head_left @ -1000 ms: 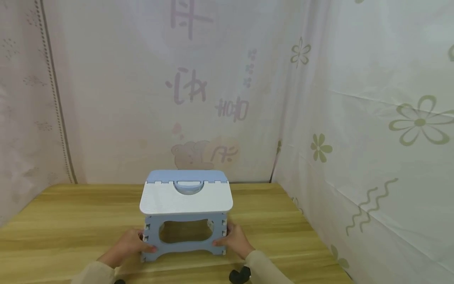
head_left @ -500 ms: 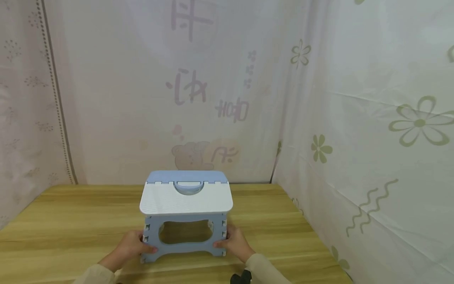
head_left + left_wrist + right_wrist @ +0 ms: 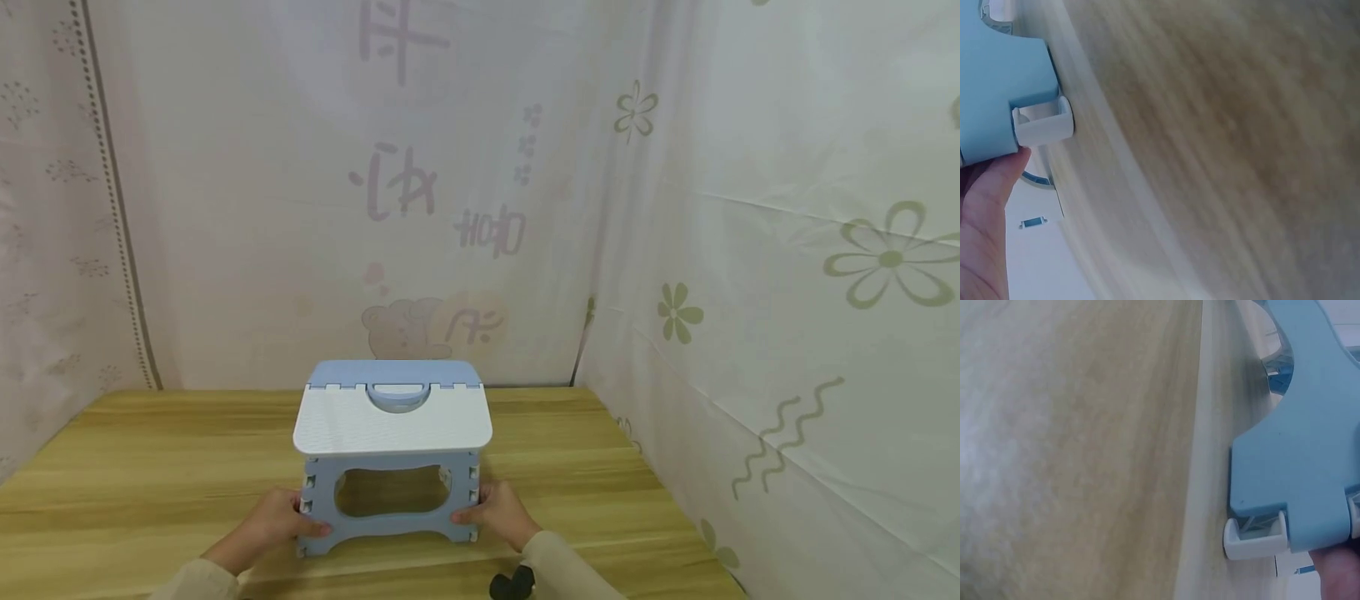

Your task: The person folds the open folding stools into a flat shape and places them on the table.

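A folding step stool (image 3: 392, 432) stands upright on the wooden table, its seat white in front and pale blue at the back, with a handle cut-out between. Its blue front leg panel (image 3: 393, 523) has a large opening. My left hand (image 3: 272, 527) grips the left side of the legs low down, thumb on the front. On the opposite side my right hand (image 3: 501, 515) holds the legs the same way. Part of the left hand (image 3: 986, 228) shows beside the blue leg (image 3: 991, 81) in the left wrist view. In the right wrist view, only a bit of the right hand (image 3: 1341, 572) shows.
The wooden table (image 3: 150, 467) stretches to both sides of the stool. Printed cloth curtains (image 3: 247, 208) hang behind it and along both sides. A black object (image 3: 512, 583) sits at the right wrist, near the sleeve.
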{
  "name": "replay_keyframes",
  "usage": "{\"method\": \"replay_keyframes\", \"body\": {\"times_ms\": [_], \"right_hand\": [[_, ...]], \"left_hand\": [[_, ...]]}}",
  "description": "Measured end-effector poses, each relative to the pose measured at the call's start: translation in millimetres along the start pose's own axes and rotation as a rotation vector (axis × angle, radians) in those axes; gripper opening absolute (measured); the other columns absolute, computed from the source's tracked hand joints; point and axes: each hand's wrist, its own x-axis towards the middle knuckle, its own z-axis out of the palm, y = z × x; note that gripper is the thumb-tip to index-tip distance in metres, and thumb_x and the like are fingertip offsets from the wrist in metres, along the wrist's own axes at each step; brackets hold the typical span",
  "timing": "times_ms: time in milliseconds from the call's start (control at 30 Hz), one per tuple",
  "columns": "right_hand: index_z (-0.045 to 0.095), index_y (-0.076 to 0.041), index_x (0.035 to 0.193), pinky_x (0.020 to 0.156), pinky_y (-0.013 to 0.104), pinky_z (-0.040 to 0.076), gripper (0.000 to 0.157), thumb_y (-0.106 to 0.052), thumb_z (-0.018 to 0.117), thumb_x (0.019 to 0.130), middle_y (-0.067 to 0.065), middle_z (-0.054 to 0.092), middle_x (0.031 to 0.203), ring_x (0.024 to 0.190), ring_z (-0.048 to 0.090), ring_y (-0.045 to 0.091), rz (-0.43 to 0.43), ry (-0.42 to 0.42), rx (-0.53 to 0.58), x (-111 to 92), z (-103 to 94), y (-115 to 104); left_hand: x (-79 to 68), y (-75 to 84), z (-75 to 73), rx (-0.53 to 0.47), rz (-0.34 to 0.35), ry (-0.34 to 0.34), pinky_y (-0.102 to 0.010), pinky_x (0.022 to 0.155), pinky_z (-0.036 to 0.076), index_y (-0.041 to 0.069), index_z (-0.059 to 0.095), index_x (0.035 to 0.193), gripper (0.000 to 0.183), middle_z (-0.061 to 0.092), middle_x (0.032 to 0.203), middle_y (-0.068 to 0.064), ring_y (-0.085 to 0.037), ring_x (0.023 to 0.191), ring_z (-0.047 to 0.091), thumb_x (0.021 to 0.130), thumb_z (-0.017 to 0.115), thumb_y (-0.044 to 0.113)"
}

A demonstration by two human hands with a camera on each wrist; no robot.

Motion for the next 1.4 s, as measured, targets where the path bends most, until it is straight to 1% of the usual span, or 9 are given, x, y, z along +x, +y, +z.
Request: {"method": "replay_keyframes", "body": {"times_ms": [200, 367, 467, 633, 1000, 1067, 1233, 1300, 1400], "right_hand": [[0.071, 0.011, 0.094, 0.068, 0.025, 0.055, 0.026, 0.003, 0.081, 0.071, 0.019, 0.073, 0.085, 0.076, 0.071, 0.020, 0.028, -0.003, 0.005, 2, -1.1, 1], [0.070, 0.013, 0.091, 0.066, 0.024, 0.054, 0.025, 0.004, 0.081, 0.071, 0.021, 0.072, 0.082, 0.073, 0.070, 0.017, 0.014, 0.000, 0.019, 2, -0.2, 0], [0.070, 0.013, 0.090, 0.065, 0.024, 0.054, 0.024, 0.003, 0.081, 0.070, 0.020, 0.072, 0.081, 0.071, 0.069, 0.015, 0.002, 0.003, 0.006, 4, 1.3, -1], [0.071, 0.012, 0.090, 0.065, 0.024, 0.054, 0.024, 0.003, 0.081, 0.070, 0.019, 0.072, 0.081, 0.072, 0.069, 0.016, 0.006, 0.005, -0.009, 7, 2.5, -3], [0.072, 0.010, 0.088, 0.064, 0.023, 0.053, 0.020, 0.003, 0.081, 0.072, 0.019, 0.073, 0.080, 0.071, 0.070, 0.015, 0.033, -0.029, -0.002, 5, -1.3, 3], [0.071, 0.012, 0.089, 0.065, 0.023, 0.054, 0.019, 0.005, 0.080, 0.073, 0.020, 0.072, 0.081, 0.071, 0.070, 0.015, 0.029, -0.038, 0.005, 2, -2.3, -3], [0.071, 0.011, 0.089, 0.066, 0.024, 0.055, 0.021, 0.004, 0.080, 0.072, 0.020, 0.072, 0.082, 0.072, 0.071, 0.017, 0.023, -0.049, 0.017, 3, -4.3, -2], [0.072, 0.010, 0.090, 0.066, 0.023, 0.055, 0.022, 0.001, 0.082, 0.072, 0.018, 0.073, 0.081, 0.072, 0.070, 0.016, 0.025, -0.052, 0.019, 6, -4.9, 5], [0.072, 0.009, 0.088, 0.062, 0.022, 0.053, 0.022, 0.000, 0.082, 0.072, 0.016, 0.073, 0.078, 0.067, 0.068, 0.012, 0.027, -0.051, 0.014, 7, -5.8, 4]], "left_hand": [[1.2, -3.4, -4.3, 0.001, 0.015, -0.036, -0.032, 0.069, 0.055, -0.009, 0.071, 0.088, 0.033, 0.073, 0.084, -0.017, -0.018, 0.076, 0.067, 0.068, 0.087, 0.012], [1.7, -5.6, -7.9, -0.014, 0.052, -0.070, -0.031, 0.066, 0.053, -0.009, 0.071, 0.087, 0.031, 0.073, 0.082, -0.015, -0.016, 0.073, 0.065, 0.069, 0.086, 0.011], [2.4, -4.8, -12.0, -0.004, 0.065, -0.065, -0.031, 0.065, 0.052, -0.009, 0.071, 0.085, 0.029, 0.073, 0.080, -0.013, -0.015, 0.072, 0.063, 0.069, 0.086, 0.010], [3.7, -3.1, -17.3, 0.016, 0.042, -0.052, -0.029, 0.062, 0.051, -0.007, 0.070, 0.082, 0.026, 0.072, 0.079, -0.011, -0.013, 0.071, 0.062, 0.068, 0.085, 0.009], [2.6, -7.1, -9.4, 0.002, 0.065, -0.077, -0.029, 0.063, 0.052, -0.009, 0.070, 0.084, 0.029, 0.072, 0.078, -0.012, -0.014, 0.070, 0.063, 0.068, 0.086, 0.010], [3.0, -7.1, -8.6, -0.005, 0.067, -0.080, -0.029, 0.063, 0.052, -0.009, 0.070, 0.084, 0.030, 0.073, 0.078, -0.013, -0.014, 0.070, 0.063, 0.068, 0.086, 0.010], [4.0, -8.2, -8.3, 0.000, 0.064, -0.083, -0.029, 0.063, 0.052, -0.008, 0.070, 0.084, 0.029, 0.073, 0.078, -0.012, -0.014, 0.071, 0.063, 0.068, 0.086, 0.010], [4.2, -8.5, -8.3, 0.001, 0.061, -0.085, -0.030, 0.064, 0.052, -0.008, 0.070, 0.085, 0.029, 0.073, 0.079, -0.012, -0.014, 0.071, 0.063, 0.069, 0.085, 0.010], [4.7, -8.5, -8.1, -0.008, 0.057, -0.089, -0.031, 0.065, 0.052, -0.009, 0.070, 0.087, 0.029, 0.073, 0.081, -0.012, -0.015, 0.073, 0.063, 0.070, 0.084, 0.010]]}}
